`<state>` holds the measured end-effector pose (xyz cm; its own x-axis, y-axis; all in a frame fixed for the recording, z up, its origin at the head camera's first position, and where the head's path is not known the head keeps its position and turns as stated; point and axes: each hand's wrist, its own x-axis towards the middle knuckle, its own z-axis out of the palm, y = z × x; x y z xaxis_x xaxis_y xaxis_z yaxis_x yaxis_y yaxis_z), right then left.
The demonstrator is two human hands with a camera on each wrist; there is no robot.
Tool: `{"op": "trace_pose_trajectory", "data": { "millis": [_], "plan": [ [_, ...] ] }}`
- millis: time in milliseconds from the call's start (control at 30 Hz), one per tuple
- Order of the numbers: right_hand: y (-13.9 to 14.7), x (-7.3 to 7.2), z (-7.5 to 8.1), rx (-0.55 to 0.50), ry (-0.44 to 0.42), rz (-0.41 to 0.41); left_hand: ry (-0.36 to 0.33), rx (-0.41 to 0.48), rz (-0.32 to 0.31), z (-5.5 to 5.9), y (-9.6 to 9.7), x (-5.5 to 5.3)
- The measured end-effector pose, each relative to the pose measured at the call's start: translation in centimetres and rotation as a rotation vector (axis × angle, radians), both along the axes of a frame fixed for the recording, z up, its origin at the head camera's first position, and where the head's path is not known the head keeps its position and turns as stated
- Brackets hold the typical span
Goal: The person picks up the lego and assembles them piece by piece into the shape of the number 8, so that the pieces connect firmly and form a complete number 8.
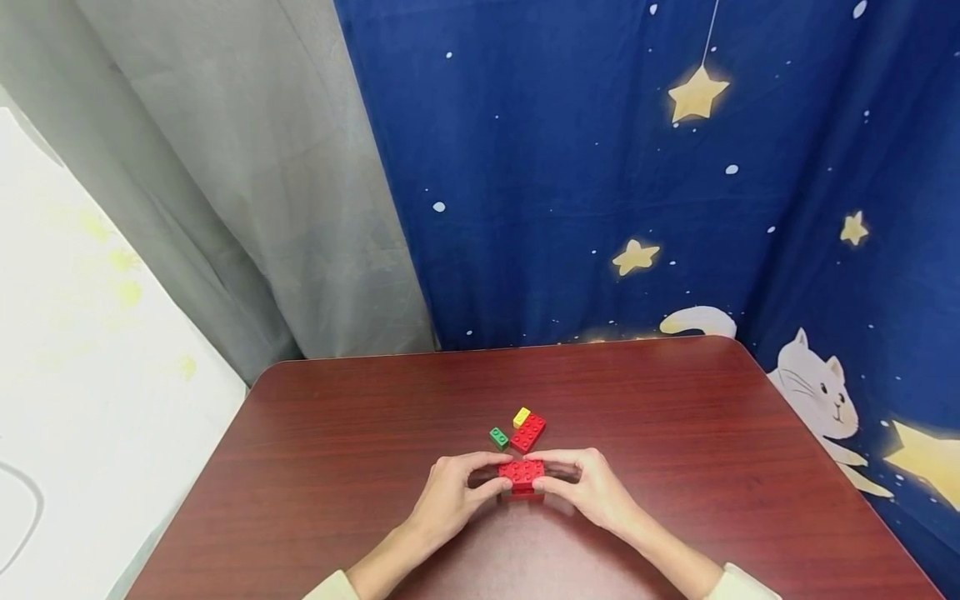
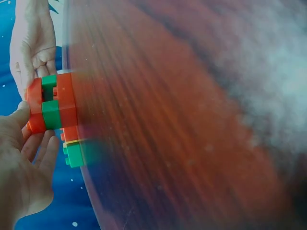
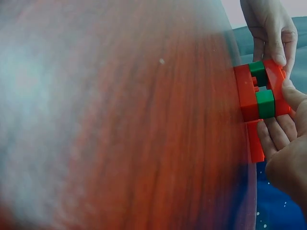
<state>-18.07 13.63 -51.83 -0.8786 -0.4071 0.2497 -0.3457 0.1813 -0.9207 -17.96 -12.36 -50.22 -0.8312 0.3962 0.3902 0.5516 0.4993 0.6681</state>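
Table (image 1: 360, 425): green blocks (image 2: 51, 115) between red bricks (image 2: 68, 103), wrist views only.

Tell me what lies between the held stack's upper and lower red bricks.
A green block and, across a gap, a second green block separate the upper red brick from the lower red brick, as both wrist views show.

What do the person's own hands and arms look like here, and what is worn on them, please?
The left hand and right hand are bare, with no gloves visible. Plain, pale cream sleeves cover part of the forearms, leaving the rest uncovered.
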Motion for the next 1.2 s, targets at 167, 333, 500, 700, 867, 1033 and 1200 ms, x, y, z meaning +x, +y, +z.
{"op": "trace_pose_trajectory", "data": {
  "millis": [167, 333, 500, 700, 867, 1033, 1200],
  "plan": [
    [0.11, -0.16, 0.12, 0.0, -0.01, 0.013, -0.019, -0.008, 0.003, 0.06, 0.02, 0.0],
    [0.13, -0.28, 0.3, 0.013, -0.001, 0.007, -0.003, 0.0, -0.002, 0.03, 0.09, -0.04],
    [0.08, -0.29, 0.45, 0.037, 0.015, -0.003, 0.02, 0.004, 0.002, -0.02, 0.13, -0.07],
    [0.12, -0.29, 0.48, 0.06, 0.043, -0.013, 0.039, -0.021, 0.013, -0.13, 0.12, -0.07],
    [0.17, -0.36, 0.65, 0.093, 0.073, -0.017, 0.042, -0.03, 0.018, -0.1, 0.18, -0.09],
    [0.09, -0.26, 0.74, 0.098, 0.049, -0.022, 0.031, -0.057, 0.005, 0.07, 0.17, -0.13],
    [-0.07, -0.1, 0.65, 0.069, -0.008, -0.013, 0.009, -0.093, -0.025, 0.53, -0.03, -0.22]
  ]
}}
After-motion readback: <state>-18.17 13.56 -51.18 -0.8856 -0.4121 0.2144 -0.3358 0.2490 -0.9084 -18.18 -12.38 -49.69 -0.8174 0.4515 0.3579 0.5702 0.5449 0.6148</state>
